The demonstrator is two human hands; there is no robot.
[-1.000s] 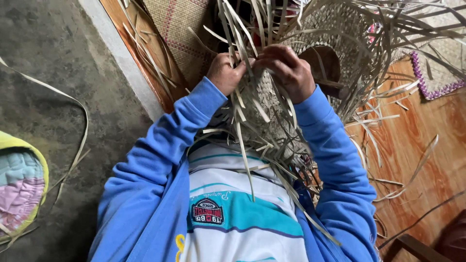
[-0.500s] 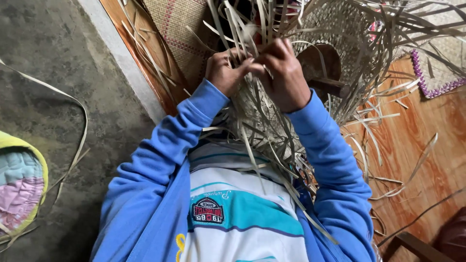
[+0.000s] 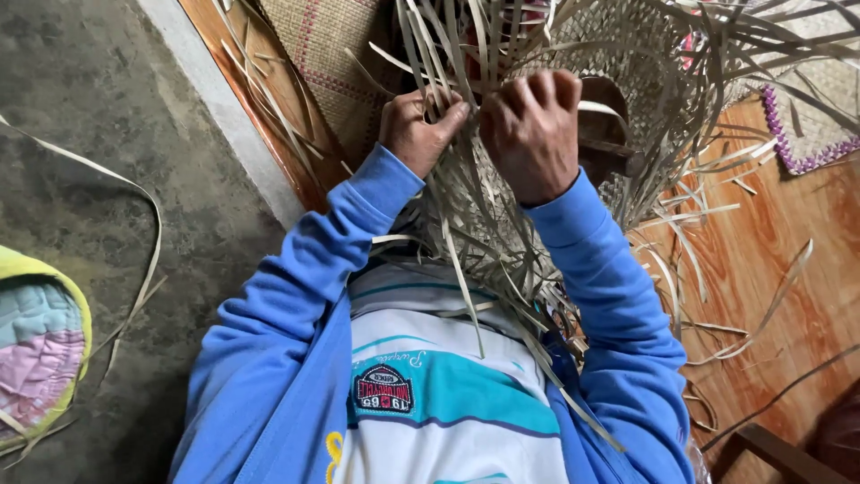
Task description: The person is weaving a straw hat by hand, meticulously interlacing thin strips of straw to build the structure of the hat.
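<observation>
A half-woven piece of pale straw strips [image 3: 502, 224] hangs in front of my chest, with long loose ends fanning out above and to the right. My left hand [image 3: 417, 130] pinches a few strips at the top of the weave, fingers closed round them. My right hand [image 3: 533, 130] is beside it, almost touching, its fingers curled over and gripping other strips. Both arms wear blue sleeves. The part of the weave behind my hands is hidden.
A woven mat [image 3: 322, 63] lies on the orange wooden floor [image 3: 788, 278] ahead. Loose straw strips [image 3: 717, 269] are scattered at right. Grey concrete floor [image 3: 81, 134] at left holds a quilted cushion with a yellow edge [image 3: 36, 350]. A purple-edged mat [image 3: 806, 134] is at far right.
Both hands have shifted slightly up the weave and drawn closer together, working the strips. The straw bundle has swung a little with them.
</observation>
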